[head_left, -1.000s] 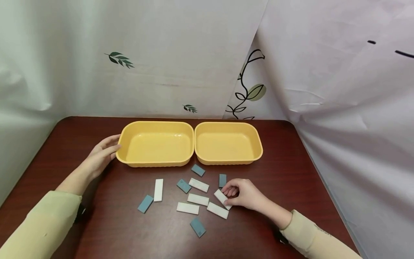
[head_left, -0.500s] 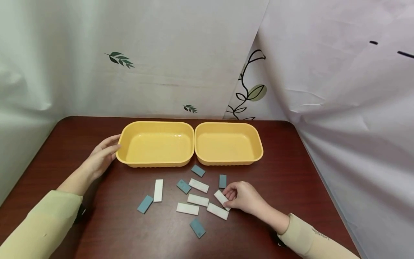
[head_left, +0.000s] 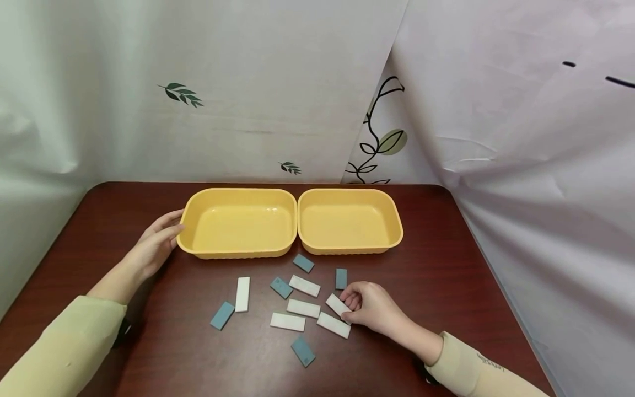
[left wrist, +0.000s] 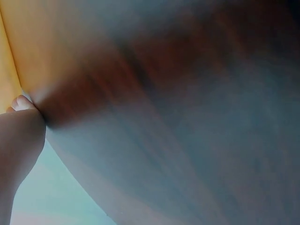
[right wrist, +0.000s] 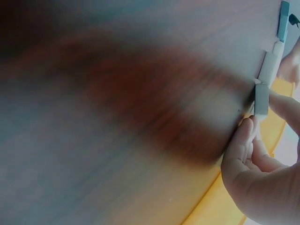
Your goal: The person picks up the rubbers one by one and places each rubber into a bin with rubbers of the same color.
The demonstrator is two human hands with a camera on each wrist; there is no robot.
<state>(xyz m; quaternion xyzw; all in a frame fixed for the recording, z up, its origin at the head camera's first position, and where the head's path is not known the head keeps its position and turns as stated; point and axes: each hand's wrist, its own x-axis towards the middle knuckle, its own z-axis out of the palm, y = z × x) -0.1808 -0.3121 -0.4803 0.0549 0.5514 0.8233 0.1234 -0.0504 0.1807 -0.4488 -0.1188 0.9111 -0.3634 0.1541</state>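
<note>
Two yellow trays stand side by side on the dark red table. At the left end of the left tray [head_left: 238, 254], my left hand [head_left: 155, 242] holds the rim, thumb at its edge and fingers along the outer wall. The left wrist view shows only part of that hand [left wrist: 23, 126] by the yellow wall. In front of the right tray [head_left: 349, 250], my right hand [head_left: 375, 309] pinches a flat white rectangular block [head_left: 337, 304] between thumb and fingers, low over the table. The right wrist view has the block [right wrist: 261, 101] at the fingertips.
Several white blocks [head_left: 303, 308] and blue blocks [head_left: 303, 352] lie scattered in front of the trays. One white block [head_left: 334, 325] lies just left of my right thumb, and a blue block [head_left: 341, 279] sits beyond the fingers. A patterned white curtain [head_left: 238, 110] hangs behind the table [head_left: 188, 353].
My right hand has shifted slightly nearer to me, with the white block at its fingers moving a little the same way. The left hand stays at the left tray.
</note>
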